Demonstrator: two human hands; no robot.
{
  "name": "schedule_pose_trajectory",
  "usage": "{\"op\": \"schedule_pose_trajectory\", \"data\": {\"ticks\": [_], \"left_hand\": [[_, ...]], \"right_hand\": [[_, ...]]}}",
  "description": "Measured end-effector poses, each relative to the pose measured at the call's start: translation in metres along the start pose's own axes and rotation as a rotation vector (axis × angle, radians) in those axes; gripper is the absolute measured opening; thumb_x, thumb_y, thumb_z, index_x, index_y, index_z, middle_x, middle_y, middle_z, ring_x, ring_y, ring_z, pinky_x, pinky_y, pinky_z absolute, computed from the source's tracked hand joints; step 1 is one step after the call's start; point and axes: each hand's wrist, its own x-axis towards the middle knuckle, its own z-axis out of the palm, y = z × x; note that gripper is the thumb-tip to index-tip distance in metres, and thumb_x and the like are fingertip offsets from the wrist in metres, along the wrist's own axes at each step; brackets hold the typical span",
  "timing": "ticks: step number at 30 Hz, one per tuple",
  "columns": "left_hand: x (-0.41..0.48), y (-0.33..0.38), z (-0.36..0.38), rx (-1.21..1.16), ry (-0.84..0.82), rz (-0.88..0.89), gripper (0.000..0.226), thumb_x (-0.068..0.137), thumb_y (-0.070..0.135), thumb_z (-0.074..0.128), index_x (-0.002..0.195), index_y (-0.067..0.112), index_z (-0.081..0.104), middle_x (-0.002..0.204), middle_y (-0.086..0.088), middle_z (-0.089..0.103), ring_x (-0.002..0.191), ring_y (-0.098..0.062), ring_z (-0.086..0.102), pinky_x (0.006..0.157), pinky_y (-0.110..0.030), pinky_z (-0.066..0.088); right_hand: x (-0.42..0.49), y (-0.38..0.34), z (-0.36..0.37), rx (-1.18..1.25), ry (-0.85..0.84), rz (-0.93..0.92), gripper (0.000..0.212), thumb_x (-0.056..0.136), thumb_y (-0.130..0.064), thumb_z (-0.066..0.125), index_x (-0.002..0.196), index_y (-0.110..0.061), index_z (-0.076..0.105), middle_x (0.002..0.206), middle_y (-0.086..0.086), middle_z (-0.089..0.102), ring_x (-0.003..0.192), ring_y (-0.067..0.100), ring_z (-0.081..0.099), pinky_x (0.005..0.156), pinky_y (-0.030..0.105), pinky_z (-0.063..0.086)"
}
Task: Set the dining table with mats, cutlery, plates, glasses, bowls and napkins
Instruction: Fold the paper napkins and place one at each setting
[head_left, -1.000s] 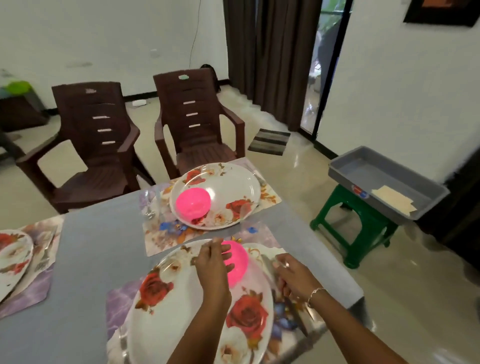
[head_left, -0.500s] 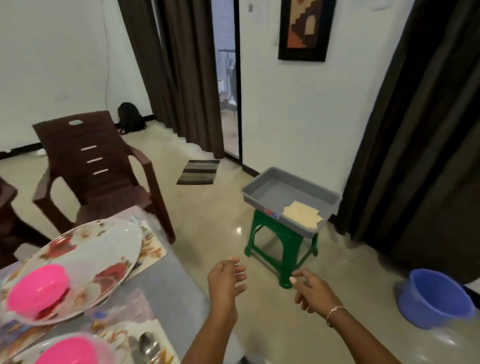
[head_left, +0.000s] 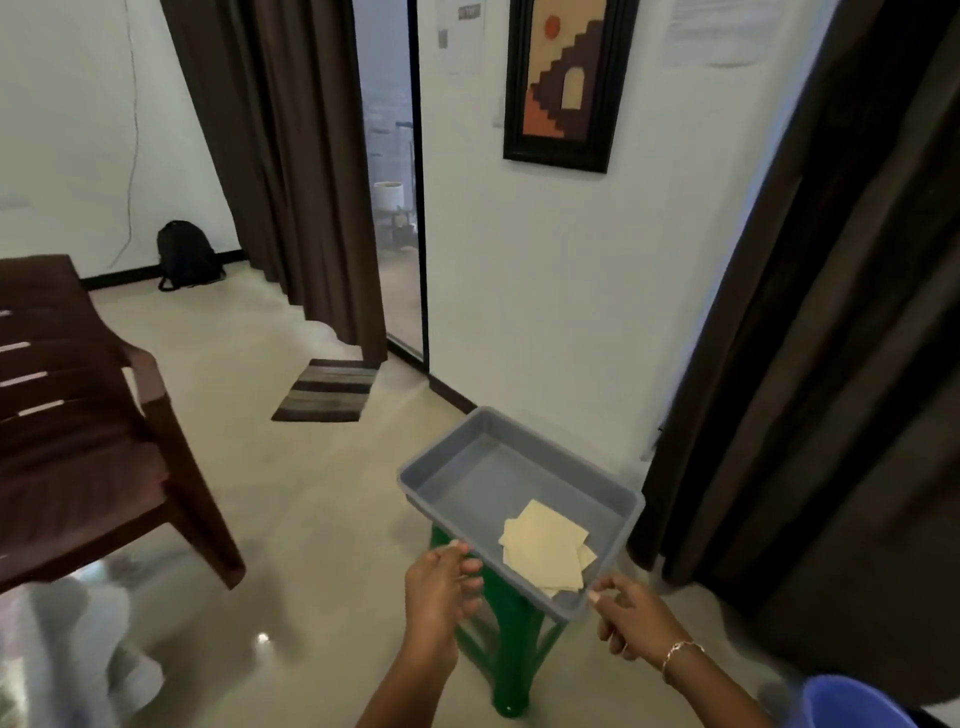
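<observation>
Dark curtains (head_left: 831, 364) fill the right of the frame and a brown plastic chair (head_left: 78, 441) fills the left, with a striped doormat (head_left: 324, 389) on the floor between them. A blue tub (head_left: 852, 701) is cut off at the lower right corner. Low in the centre a grey tray (head_left: 467, 483) sits on a green stool (head_left: 511, 665). The cream napkins (head_left: 545, 545) lie in its near right corner, behind the rim, between my left hand (head_left: 441, 587) and my right hand (head_left: 631, 613), both loosely curled and holding nothing.
</observation>
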Motion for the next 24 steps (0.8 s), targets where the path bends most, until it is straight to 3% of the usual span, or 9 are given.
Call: {"op": "schedule_pose_trajectory", "data": {"ticks": [5,11,15,18,20,22,24], "left_hand": [[0.048,0.007,0.048,0.098,-0.038,-0.054,0.022,0.096,0.017,0.048,0.101,0.000,0.061,0.085,-0.014,0.061,0.071,-0.021,0.055,0.063,-0.030,0.046],[0.109,0.009,0.085,0.238,-0.051,-0.055,0.020,0.096,0.017,0.048,0.081,0.007,0.058,0.078,-0.011,0.057,0.069,-0.020,0.052,0.063,-0.028,0.041],[0.156,0.002,0.112,0.288,-0.041,-0.127,0.018,0.096,0.017,0.047,0.080,0.010,0.052,0.075,-0.010,0.051,0.064,-0.019,0.046,0.061,-0.027,0.037],[0.188,-0.007,0.134,0.346,0.013,-0.215,0.017,0.096,0.020,0.048,0.083,0.010,0.054,0.076,-0.009,0.052,0.066,-0.019,0.049,0.060,-0.026,0.038],[0.210,-0.016,0.147,0.393,0.040,-0.276,0.019,0.096,0.023,0.049,0.084,0.011,0.056,0.077,-0.007,0.056,0.068,-0.018,0.053,0.061,-0.026,0.042],[0.233,-0.024,0.157,0.434,0.063,-0.331,0.019,0.096,0.025,0.050,0.085,0.011,0.058,0.078,-0.005,0.058,0.071,-0.018,0.054,0.061,-0.027,0.044],[0.254,-0.031,0.164,0.450,0.097,-0.367,0.021,0.096,0.026,0.050,0.083,0.011,0.057,0.078,-0.005,0.058,0.070,-0.018,0.054,0.061,-0.027,0.043]], "right_hand": [[0.070,-0.007,-0.028,0.027,-0.022,0.038,0.007,0.094,-0.019,0.050,0.095,-0.014,0.054,0.062,0.006,0.054,0.049,0.014,0.045,0.040,0.016,0.035],[0.178,0.003,-0.046,0.001,-0.056,0.099,0.012,0.093,-0.015,0.050,0.082,-0.016,0.051,0.064,0.006,0.054,0.048,0.014,0.046,0.038,0.015,0.037],[0.260,0.015,-0.048,-0.058,-0.117,0.158,0.013,0.092,-0.013,0.049,0.080,-0.016,0.052,0.069,0.005,0.053,0.052,0.014,0.048,0.040,0.018,0.036],[0.315,0.027,-0.049,-0.146,-0.182,0.209,0.010,0.089,-0.009,0.048,0.085,-0.015,0.055,0.081,0.009,0.059,0.064,0.020,0.055,0.051,0.022,0.042],[0.347,0.037,-0.048,-0.196,-0.217,0.238,0.016,0.089,-0.006,0.045,0.096,-0.012,0.058,0.096,0.015,0.062,0.083,0.028,0.060,0.067,0.030,0.049],[0.377,0.049,-0.046,-0.246,-0.236,0.262,0.024,0.092,-0.006,0.042,0.106,-0.004,0.061,0.110,0.021,0.062,0.102,0.035,0.059,0.085,0.037,0.048],[0.402,0.062,-0.042,-0.279,-0.272,0.294,0.030,0.094,-0.007,0.039,0.113,0.003,0.060,0.118,0.023,0.060,0.110,0.037,0.056,0.089,0.037,0.045]]}}
